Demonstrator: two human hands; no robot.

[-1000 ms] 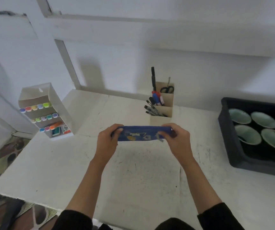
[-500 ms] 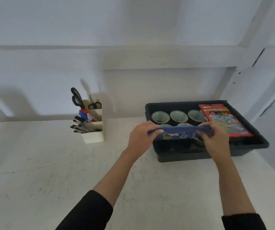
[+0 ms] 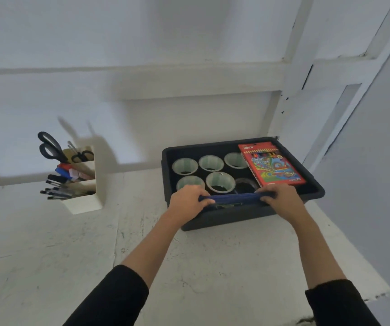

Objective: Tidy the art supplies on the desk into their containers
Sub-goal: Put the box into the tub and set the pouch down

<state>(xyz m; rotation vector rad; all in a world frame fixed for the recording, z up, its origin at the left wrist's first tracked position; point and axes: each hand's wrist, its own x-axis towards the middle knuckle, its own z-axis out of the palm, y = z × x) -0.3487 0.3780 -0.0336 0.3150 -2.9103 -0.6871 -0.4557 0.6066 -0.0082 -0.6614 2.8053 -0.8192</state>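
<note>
White bench [image 3: 71, 255] against a bare white wall. A blue pencil case [image 3: 236, 198] is gripped at each end by the left hand [image 3: 186, 201] and right hand [image 3: 281, 196], and held level over the near rim of the black bin [image 3: 236, 216]. Step judged: stowing the case. Next it must be lowered inside the bin, on the near side of the tape rolls [image 3: 219, 178], then released.

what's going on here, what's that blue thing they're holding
A person is tidying a desk. The left hand and the right hand grip a blue pencil pouch by its ends, at the near rim of a dark bin. The bin holds round pale cups and a box of colour pencils. A white holder with scissors and pens stands further left.
</note>
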